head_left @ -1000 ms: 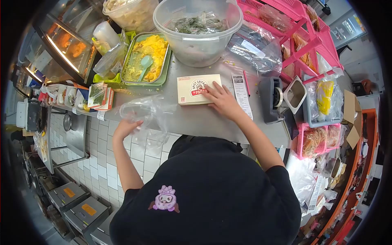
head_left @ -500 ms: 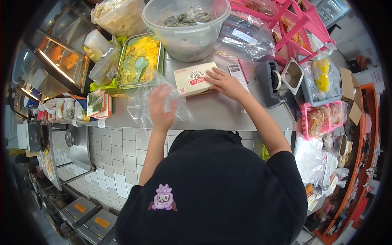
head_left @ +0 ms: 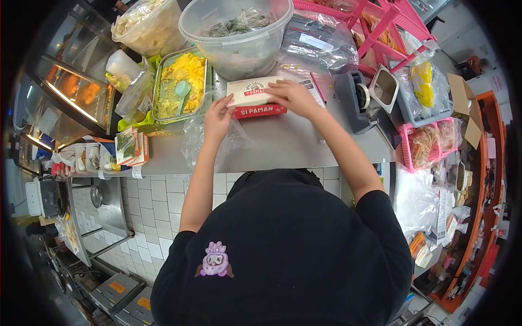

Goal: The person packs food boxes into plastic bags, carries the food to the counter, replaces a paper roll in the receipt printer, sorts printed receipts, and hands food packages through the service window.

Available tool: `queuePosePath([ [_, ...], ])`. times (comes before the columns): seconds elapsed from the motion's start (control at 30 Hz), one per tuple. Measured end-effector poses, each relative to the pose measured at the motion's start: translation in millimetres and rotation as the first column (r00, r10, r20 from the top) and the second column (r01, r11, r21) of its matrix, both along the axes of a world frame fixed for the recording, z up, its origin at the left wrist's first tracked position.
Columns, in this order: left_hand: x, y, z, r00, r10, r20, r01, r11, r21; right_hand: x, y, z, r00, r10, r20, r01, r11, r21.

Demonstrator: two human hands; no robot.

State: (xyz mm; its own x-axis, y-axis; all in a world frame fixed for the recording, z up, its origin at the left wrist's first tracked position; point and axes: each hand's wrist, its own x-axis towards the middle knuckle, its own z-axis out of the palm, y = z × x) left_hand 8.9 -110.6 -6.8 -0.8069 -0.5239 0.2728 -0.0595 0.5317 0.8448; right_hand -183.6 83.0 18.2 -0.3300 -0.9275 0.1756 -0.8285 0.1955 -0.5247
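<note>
A cream and red food box (head_left: 260,110) stands on the steel counter, tilted so that its red front with "SI PAMAN" shows. My left hand (head_left: 218,118) grips the box's left end, fingers bent against its corner. On the right end, my right hand (head_left: 293,98) holds the top edge, with its fingers over the lid. Beside and beneath my left hand lies a crumpled clear plastic bag (head_left: 204,142). A printed slip (head_left: 311,88) and a red pen (head_left: 317,87) lie just behind my right hand.
A metal tray (head_left: 157,93) of yellow food with a pale green spoon sits at the left back. Behind the box stands a large clear tub (head_left: 234,60). A tape dispenser (head_left: 350,103) and pink baskets (head_left: 405,146) are on the right; a heated glass case (head_left: 76,103) is at far left.
My left hand moved up and right, bringing the plastic bag beside the box, and took hold of the box's left end. The box has tipped back, showing its red front.
</note>
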Motion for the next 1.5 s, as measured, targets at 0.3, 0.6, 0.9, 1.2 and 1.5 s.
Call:
queuePosePath([
  [0.3,8,13,-17,0.996,0.083,-0.007,-0.081,0.98,0.181,54,24,-37,0.976,-0.16,-0.147,0.125,0.966,-0.226],
  [0.6,7,21,-5,0.992,0.113,-0.049,-0.095,0.956,0.278,72,29,-54,0.955,-0.256,-0.151,0.176,0.896,-0.407],
  [0.9,12,16,-10,0.998,0.012,0.06,-0.009,0.999,-0.043,69,31,-41,0.952,-0.301,-0.059,0.235,0.838,-0.493],
  [1.2,2,14,-7,0.997,0.027,0.076,-0.026,1.0,-0.012,52,40,-53,0.943,-0.268,-0.195,0.137,0.851,-0.507],
  [1.5,-11,-16,34,0.871,0.021,0.49,0.251,0.84,-0.482,57,45,-19,0.951,-0.301,0.069,0.303,0.867,-0.396],
])
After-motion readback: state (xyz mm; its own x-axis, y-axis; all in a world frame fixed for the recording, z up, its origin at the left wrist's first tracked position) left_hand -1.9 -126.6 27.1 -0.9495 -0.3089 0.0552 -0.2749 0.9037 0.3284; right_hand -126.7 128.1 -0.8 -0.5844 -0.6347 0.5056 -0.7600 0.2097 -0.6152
